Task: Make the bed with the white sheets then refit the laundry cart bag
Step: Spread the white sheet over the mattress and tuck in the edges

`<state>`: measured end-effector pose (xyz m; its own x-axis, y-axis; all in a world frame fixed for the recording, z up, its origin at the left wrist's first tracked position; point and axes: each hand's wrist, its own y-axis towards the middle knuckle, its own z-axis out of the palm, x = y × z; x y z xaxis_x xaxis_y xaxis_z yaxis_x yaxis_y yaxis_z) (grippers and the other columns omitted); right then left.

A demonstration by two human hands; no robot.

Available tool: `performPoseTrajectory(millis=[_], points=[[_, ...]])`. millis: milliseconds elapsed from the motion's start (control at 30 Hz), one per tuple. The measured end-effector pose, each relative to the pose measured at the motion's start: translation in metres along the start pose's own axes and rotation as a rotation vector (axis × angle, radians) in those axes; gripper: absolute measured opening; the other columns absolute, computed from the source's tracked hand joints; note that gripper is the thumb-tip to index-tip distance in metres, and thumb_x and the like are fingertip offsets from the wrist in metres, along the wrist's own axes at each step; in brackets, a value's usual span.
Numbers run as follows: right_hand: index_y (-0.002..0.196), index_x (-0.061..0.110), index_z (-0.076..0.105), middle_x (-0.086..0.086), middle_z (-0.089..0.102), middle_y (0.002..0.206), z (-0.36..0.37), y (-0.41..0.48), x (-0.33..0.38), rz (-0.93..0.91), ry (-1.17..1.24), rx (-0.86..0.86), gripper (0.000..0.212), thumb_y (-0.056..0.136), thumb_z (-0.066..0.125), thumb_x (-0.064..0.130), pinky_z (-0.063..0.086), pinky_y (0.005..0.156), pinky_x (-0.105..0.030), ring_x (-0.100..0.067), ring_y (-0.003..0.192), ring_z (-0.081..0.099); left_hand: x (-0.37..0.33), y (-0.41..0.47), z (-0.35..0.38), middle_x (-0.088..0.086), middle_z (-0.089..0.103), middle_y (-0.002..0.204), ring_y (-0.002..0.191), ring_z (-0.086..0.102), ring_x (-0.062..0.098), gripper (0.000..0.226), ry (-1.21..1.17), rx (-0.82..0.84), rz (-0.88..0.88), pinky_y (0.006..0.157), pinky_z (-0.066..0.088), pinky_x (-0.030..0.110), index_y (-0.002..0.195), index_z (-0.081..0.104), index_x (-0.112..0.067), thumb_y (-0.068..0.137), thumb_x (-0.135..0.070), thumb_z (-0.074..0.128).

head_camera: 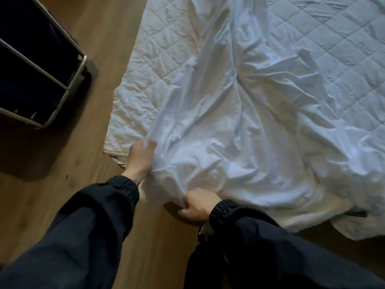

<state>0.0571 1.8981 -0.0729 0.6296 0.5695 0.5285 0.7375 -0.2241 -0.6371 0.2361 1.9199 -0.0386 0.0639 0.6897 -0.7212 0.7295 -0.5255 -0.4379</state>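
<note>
White and crumpled, the sheet [239,122] lies down the middle of the bed [337,42], and you have both hands on its near corner. Your left hand [140,158] is at the bed's near left corner, back of the hand up. Its fingers are curled into a fold of the sheet and partly buried in the cloth. Your right hand [199,205] is lower and just beside it, off the bed's edge over the floor [100,34], with its fingers closed round a bunched bit of the sheet's edge.

Between your two hands the cloth is gathered into tight pleats. From there creases fan out up the bed toward a knot of wrinkles near the middle. The sheet does not cover the whole bed: a quilted pad [160,51] shows bare along the left side and again at the upper right. At lower right the sheet's edge hangs past the bed, and a small dark shape peeks out beneath it; what it is cannot be told.

Dark sleeves [98,217] with elastic cuffs cover both your arms to the wrist. The cart [78,74] stands on the wooden floor at upper left, apart from the bed, a pale metal frame with a bar across its top. Its bag [29,44] looks dark inside the frame; how it is fitted cannot be made out.
</note>
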Motion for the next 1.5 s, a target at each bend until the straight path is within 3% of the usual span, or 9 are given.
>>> performPoseTrajectory(millis=[67, 167, 267, 400, 500, 700, 833, 1033, 1500], points=[[0.074, 0.015, 0.053, -0.004, 0.055, 0.069, -0.001, -0.001, 0.002, 0.088, 0.218, -0.282, 0.028, 0.093, 0.046, 0.035, 0.041, 0.061, -0.03, -0.024, 0.067, 0.055, 0.002, 0.002, -0.003, -0.006, 0.062, 0.084, 0.074, 0.059, 0.012, 0.026, 0.218, 0.27, 0.043, 0.059, 0.042, 0.025, 0.097, 0.06, -0.019, 0.082, -0.039, 0.069], [0.091, 0.019, 0.059, 0.006, 0.062, 0.08, -0.026, -0.008, 0.01, 0.186, 0.709, -0.642, 0.027, 0.095, 0.046, 0.042, 0.04, 0.063, -0.024, -0.011, 0.073, 0.057, 0.001, -0.005, -0.003, -0.009, 0.069, 0.093, 0.086, 0.064, 0.006, 0.027, 0.495, 0.574, 0.131, 0.069, 0.05, 0.021, 0.101, 0.065, -0.025, 0.077, -0.034, 0.076], [0.117, 0.018, 0.055, 0.01, 0.06, 0.104, -0.051, -0.005, 0.015, 0.182, 1.027, -0.439, 0.048, 0.091, 0.048, 0.058, 0.043, 0.08, -0.026, -0.012, 0.097, 0.058, -0.02, -0.027, 0.012, -0.014, 0.071, 0.086, 0.086, 0.065, -0.002, 0.019, 0.345, 0.659, 0.303, 0.066, 0.046, 0.008, 0.097, 0.068, -0.028, 0.08, -0.021, 0.072], [0.091, 0.007, 0.065, -0.008, 0.07, 0.086, -0.075, 0.003, -0.005, 0.256, 1.193, -0.532, 0.038, 0.076, 0.068, 0.042, 0.054, 0.081, -0.037, -0.022, 0.083, 0.066, -0.043, -0.047, 0.043, -0.007, 0.061, 0.084, 0.079, 0.06, -0.002, 0.029, 0.329, 0.776, 0.537, 0.064, 0.044, 0.01, 0.094, 0.053, -0.023, 0.074, -0.007, 0.068], [0.081, 0.006, 0.067, -0.008, 0.07, 0.08, -0.09, -0.014, -0.033, 0.212, 0.915, -0.603, 0.03, 0.088, 0.058, 0.034, 0.047, 0.069, -0.035, -0.017, 0.074, 0.061, -0.035, -0.033, 0.055, 0.003, 0.056, 0.104, 0.1, 0.057, 0.021, 0.045, 0.535, 0.649, 0.477, 0.082, 0.046, 0.03, 0.113, 0.046, -0.021, 0.07, -0.026, 0.059], [0.127, 0.013, 0.056, -0.008, 0.061, 0.125, -0.108, -0.041, -0.13, 0.478, 0.352, -0.668, 0.038, 0.094, 0.049, 0.03, 0.041, 0.091, -0.033, -0.026, 0.114, 0.056, -0.028, -0.008, 0.053, 0.012, 0.05, 0.125, 0.11, 0.052, 0.034, 0.069, 0.837, 0.223, 0.26, 0.086, 0.041, 0.042, 0.133, 0.022, -0.011, 0.077, -0.033, 0.058], [0.13, 0.011, 0.053, -0.011, 0.059, 0.128, -0.108, -0.038, -0.148, 0.494, 0.295, -0.628, 0.041, 0.094, 0.051, 0.031, 0.04, 0.094, -0.034, -0.027, 0.117, 0.053, -0.027, -0.004, 0.069, 0.011, 0.022, 0.149, 0.135, 0.028, 0.031, 0.091, 0.752, 0.275, 0.511, 0.109, 0.022, 0.045, 0.151, 0.006, -0.023, 0.077, -0.044, 0.054], [0.137, 0.008, 0.046, -0.014, 0.052, 0.136, -0.13, -0.027, -0.145, 0.493, 0.271, -0.638, 0.049, 0.092, 0.052, 0.027, 0.039, 0.103, -0.039, -0.03, 0.125, 0.047, -0.056, 0.011, 0.096, 0.012, 0.021, 0.154, 0.143, 0.015, 0.033, 0.072, 0.946, 0.205, 0.832, 0.112, 0.014, 0.05, 0.141, 0.039, -0.024, 0.075, -0.054, 0.041], [0.135, 0.013, 0.042, -0.011, 0.045, 0.135, -0.223, 0.006, -0.209, 0.513, -0.028, -0.654, 0.051, 0.087, 0.053, 0.03, 0.033, 0.101, -0.042, -0.031, 0.125, 0.042, -0.146, 0.089, 0.182, 0.011, 0.02, 0.154, 0.14, 0.02, 0.031, 0.072, 1.056, 0.295, 0.826, 0.112, 0.019, 0.044, 0.147, 0.027, -0.021, 0.085, -0.044, 0.053]])
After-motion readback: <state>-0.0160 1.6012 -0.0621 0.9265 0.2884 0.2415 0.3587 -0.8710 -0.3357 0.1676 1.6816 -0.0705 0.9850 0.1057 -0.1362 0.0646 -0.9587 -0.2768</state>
